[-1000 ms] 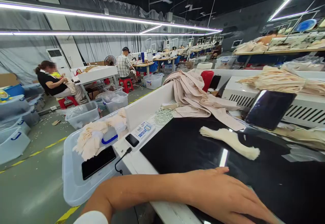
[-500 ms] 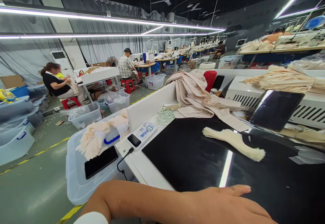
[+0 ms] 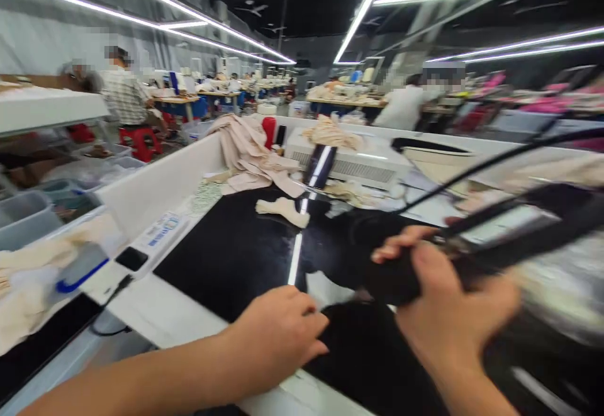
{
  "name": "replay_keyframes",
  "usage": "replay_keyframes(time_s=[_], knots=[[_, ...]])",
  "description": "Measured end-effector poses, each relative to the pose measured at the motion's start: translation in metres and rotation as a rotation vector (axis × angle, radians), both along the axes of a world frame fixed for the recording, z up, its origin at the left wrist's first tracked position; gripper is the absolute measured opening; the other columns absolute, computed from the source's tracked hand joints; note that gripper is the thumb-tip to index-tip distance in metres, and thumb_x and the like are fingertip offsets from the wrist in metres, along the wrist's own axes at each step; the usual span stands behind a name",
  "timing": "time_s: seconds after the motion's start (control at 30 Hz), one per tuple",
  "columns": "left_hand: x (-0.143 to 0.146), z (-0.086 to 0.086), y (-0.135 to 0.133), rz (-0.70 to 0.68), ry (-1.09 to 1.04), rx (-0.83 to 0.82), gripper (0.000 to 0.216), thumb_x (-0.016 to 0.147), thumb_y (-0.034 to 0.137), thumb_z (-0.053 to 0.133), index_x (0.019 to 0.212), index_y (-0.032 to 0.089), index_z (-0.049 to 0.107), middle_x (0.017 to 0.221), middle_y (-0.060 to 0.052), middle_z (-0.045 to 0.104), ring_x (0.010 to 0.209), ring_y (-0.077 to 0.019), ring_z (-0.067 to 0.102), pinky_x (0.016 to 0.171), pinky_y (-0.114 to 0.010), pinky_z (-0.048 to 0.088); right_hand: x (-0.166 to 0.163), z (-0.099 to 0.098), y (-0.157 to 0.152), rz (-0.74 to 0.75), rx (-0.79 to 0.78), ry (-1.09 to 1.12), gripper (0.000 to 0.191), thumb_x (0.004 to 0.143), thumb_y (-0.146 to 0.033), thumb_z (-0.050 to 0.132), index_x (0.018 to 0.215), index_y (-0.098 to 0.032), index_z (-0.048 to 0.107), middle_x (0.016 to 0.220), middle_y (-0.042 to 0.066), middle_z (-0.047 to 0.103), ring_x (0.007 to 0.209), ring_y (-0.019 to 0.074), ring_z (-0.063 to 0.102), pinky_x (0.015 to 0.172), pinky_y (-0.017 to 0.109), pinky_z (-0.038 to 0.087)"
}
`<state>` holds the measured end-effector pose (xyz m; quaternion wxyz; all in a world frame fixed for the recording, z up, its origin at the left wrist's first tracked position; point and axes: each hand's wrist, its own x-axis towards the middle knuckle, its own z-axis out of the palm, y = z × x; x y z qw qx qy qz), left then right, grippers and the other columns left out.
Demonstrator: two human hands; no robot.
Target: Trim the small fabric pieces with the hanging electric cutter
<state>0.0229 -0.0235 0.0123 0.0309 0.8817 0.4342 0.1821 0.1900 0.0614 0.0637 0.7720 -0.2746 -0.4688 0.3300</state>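
My right hand [image 3: 453, 309] is wrapped round a black handle-like piece [image 3: 394, 274], smeared by motion. Long black bars and a cord run from it to the upper right; its kind is unclear. Low over the front edge of the black tabletop [image 3: 226, 240] is my left hand [image 3: 283, 334], loosely curled, thumb apart from the fingers, nothing seen in it. A clear plastic piece [image 3: 325, 289] lies just beyond its fingertips. Farther back on the tabletop rests a curved stack of cream fabric [image 3: 285, 209].
Beige cloth [image 3: 243, 145] is heaped at the back left beside green cord [image 3: 207, 194]. A white vented machine [image 3: 344, 167] and a dark tablet [image 3: 321, 165] stand behind. A small black phone [image 3: 132, 258] lies on the left ledge. Other people sit at work farther off.
The view has swung to the right. My right hand has come into view, holding the black piece. My left hand, spread flat before, is now raised and curled.
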Motion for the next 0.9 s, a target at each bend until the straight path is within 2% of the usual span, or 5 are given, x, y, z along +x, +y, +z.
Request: replay_keyframes(time_s=[0.17, 0.27, 0.43, 0.57, 0.9], knots=[[-0.011, 0.013, -0.003, 0.005, -0.155, -0.272, 0.023, 0.100, 0.018, 0.050, 0.114, 0.021, 0.068, 0.100, -0.003, 0.073, 0.089, -0.0211, 0.068, 0.081, -0.035, 0.055, -0.013, 0.001, -0.020, 0.086, 0.026, -0.112, 0.031, 0.080, -0.025, 0.075, 0.101, -0.026, 0.053, 0.078, -0.006, 0.063, 0.056, 0.0111, 0.059, 0.053, 0.026, 0.054], [-0.020, 0.014, 0.006, -0.008, -0.202, -0.263, 0.028, 0.102, 0.016, 0.043, 0.112, 0.021, 0.068, 0.103, -0.004, 0.072, 0.092, -0.0206, 0.067, 0.084, -0.036, 0.055, -0.017, 0.000, -0.026, 0.119, 0.039, -0.109, 0.029, 0.081, -0.022, 0.073, 0.101, -0.026, 0.051, 0.078, -0.007, 0.063, 0.056, 0.0098, 0.060, 0.053, 0.025, 0.054], [-0.025, 0.004, 0.031, -0.088, -0.255, -0.201, 0.025, 0.098, 0.018, 0.054, 0.120, 0.020, 0.065, 0.121, -0.006, 0.067, 0.112, -0.0199, 0.062, 0.101, -0.035, 0.050, -0.021, 0.001, -0.022, 0.116, 0.037, -0.090, 0.032, 0.079, -0.019, 0.072, 0.101, -0.025, 0.050, 0.076, -0.007, 0.063, 0.055, 0.0093, 0.059, 0.052, 0.024, 0.055], [-0.024, -0.004, 0.043, -0.211, -0.244, -0.243, 0.041, 0.091, 0.019, 0.067, 0.131, 0.023, 0.060, 0.135, -0.006, 0.062, 0.128, -0.0209, 0.053, 0.112, -0.036, 0.043, -0.023, 0.001, -0.018, 0.106, 0.053, -0.089, 0.033, 0.078, -0.015, 0.071, 0.101, -0.025, 0.049, 0.074, -0.008, 0.063, 0.053, 0.0089, 0.058, 0.050, 0.023, 0.053], [-0.028, 0.002, 0.044, -0.253, -0.157, -0.359, 0.051, 0.087, 0.033, 0.073, 0.135, 0.023, 0.060, 0.143, -0.008, 0.058, 0.136, -0.0264, 0.045, 0.112, -0.044, 0.042, -0.022, -0.002, -0.021, 0.124, 0.047, -0.157, 0.029, 0.080, -0.016, 0.069, 0.098, -0.025, 0.047, 0.077, -0.006, 0.061, 0.056, 0.0104, 0.059, 0.053, 0.027, 0.054]])
